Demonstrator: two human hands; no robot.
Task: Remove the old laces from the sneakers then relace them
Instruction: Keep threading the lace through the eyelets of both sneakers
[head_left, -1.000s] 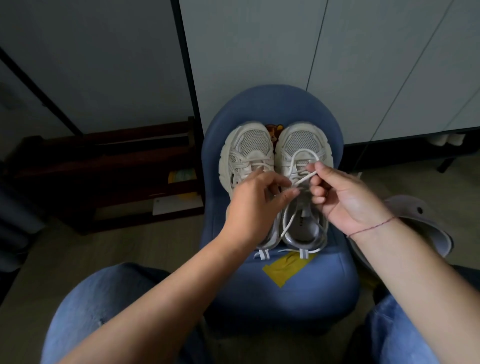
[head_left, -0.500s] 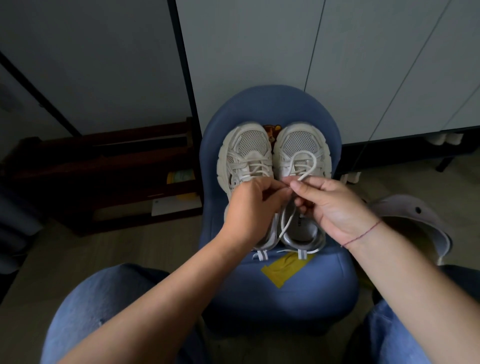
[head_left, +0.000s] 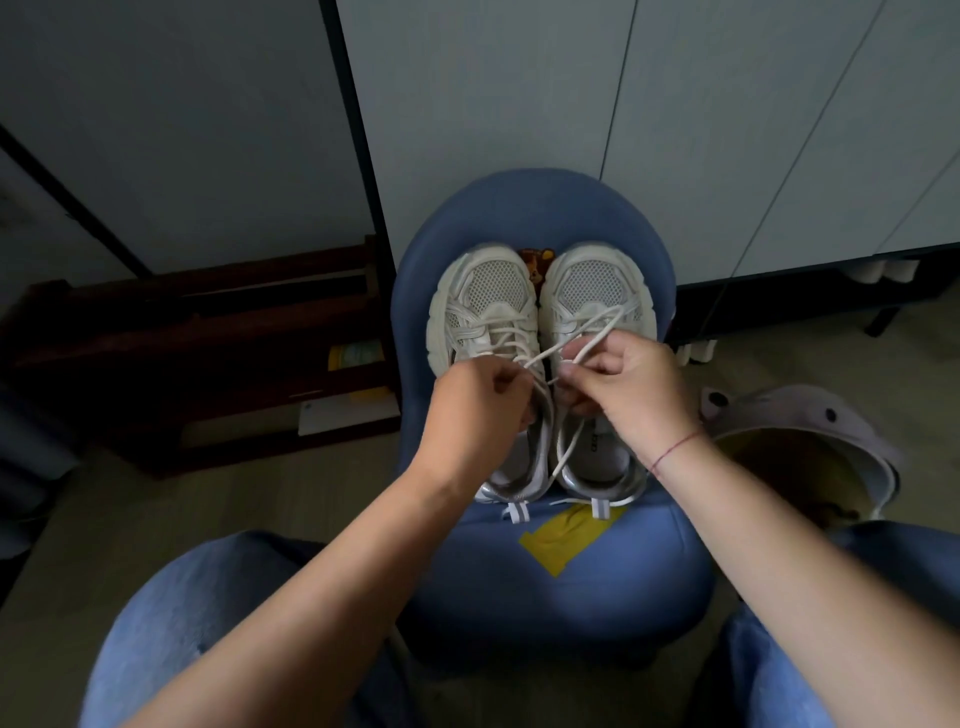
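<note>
**Both hands on the right sneaker's lace**

Nearest the camera, two knees in blue jeans (head_left: 197, 623) framed the view, and bare forearms reached forward between them. Just beyond the knees stood a blue padded chair (head_left: 545, 597) with a yellow patch (head_left: 569, 538) on the near part of its seat.

The pair of pale sneakers sat side by side on that seat, heels near and toes far. The left sneaker (head_left: 485, 306) had its lacing crossed over the tongue. The right sneaker (head_left: 597, 283) lay just beside it, touching or nearly so.

Over the sneakers' middles, the left hand (head_left: 475, 415) pinched a strand of the white lace (head_left: 553, 351) between thumb and forefinger. The right hand (head_left: 631, 387), with a red thread (head_left: 675, 451) round its wrist, had its fingers curled round the same lace. The lace ran from the left hand's pinch up and to the right over the right sneaker's mesh toe, then looped back to the right hand. Another length of it hung down into that sneaker's opening.

A small bear picture (head_left: 532, 262) showed on the chair between the two toes. A pale purple rounded thing (head_left: 810, 415) lay on the floor to the right, and a dark wooden rack (head_left: 208, 332) stood to the left. Farthest off were pale cabinet doors (head_left: 493, 104).
</note>
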